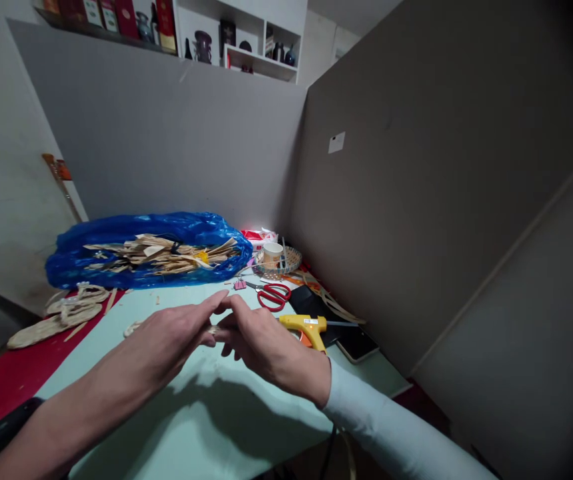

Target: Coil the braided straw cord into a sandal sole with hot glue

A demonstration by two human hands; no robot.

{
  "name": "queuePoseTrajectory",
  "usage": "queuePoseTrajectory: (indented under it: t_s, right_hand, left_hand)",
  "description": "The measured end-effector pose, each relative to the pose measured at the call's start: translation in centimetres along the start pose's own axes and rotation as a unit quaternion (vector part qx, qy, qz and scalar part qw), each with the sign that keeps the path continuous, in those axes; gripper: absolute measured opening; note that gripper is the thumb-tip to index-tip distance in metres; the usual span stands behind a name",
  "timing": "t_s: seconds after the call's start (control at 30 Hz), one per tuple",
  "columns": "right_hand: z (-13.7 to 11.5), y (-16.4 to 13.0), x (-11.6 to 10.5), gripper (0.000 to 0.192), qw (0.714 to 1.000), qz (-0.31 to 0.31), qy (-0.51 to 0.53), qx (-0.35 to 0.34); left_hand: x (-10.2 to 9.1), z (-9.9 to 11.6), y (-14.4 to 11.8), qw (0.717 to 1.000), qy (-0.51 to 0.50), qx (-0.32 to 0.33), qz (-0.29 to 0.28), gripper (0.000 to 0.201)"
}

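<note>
Pale straw piece [212, 329], mostly hidden, sits pinched between left hand [176, 337] and right hand [261, 343] above the green mat [166, 427]; the glue gun [309, 328] label is perhaps printed, unreadable.

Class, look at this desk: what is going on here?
A person's left hand and right hand meet fingertip to fingertip over a pale green mat, pinching something small that is mostly hidden. A yellow glue gun, red scissors and a blue bag of straw strips lie beyond them.
</note>
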State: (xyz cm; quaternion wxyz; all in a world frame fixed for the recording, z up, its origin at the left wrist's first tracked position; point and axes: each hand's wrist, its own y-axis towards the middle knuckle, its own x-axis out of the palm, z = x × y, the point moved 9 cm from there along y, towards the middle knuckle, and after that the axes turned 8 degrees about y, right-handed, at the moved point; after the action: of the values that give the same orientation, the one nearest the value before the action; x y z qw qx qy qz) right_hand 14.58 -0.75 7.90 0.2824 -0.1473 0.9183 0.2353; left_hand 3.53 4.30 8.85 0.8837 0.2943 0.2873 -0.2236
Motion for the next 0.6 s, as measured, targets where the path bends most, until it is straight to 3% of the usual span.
queuePoseTrajectory:
  t_s: [0.1, 0.2, 0.33, 0.4, 0.47, 0.6]
  right_hand:
    - [0.5, -0.3, -0.5, 0.02, 0.996, -0.002, 0.081, 0.023]
    - [1.5, -1.3, -0.8, 0.023, 0.99, 0.005, 0.128, 0.067]
    - [3.1, -4.3, -0.9, 0.008, 0.98, 0.019, 0.147, 0.132]
    - [3.8, -5.7, -1.2, 0.012, 0.975, 0.026, 0.159, 0.151]
    - [4.2, -6.5, -2.3, 0.021, 0.971, 0.033, 0.174, 0.161]
    - [2.6, -5.5, -7.1, 0.037, 0.967, 0.063, 0.17, 0.177]
  left_hand:
    - [0.1, 0.9, 0.2, 0.996, 0.075, 0.043, -0.013, 0.051]
    - [-0.6, 1.1, 0.0, 0.989, 0.135, 0.059, 0.001, 0.036]
    - [-3.4, 0.8, -0.4, 0.978, 0.192, 0.048, 0.062, 0.033]
    - [-5.1, 0.5, -0.7, 0.972, 0.206, 0.031, 0.106, 0.031]
    - [-6.5, 0.2, -1.1, 0.968, 0.207, 0.016, 0.139, 0.027]
    - [-8.2, -1.1, -1.6, 0.961, 0.194, -0.009, 0.198, 0.023]
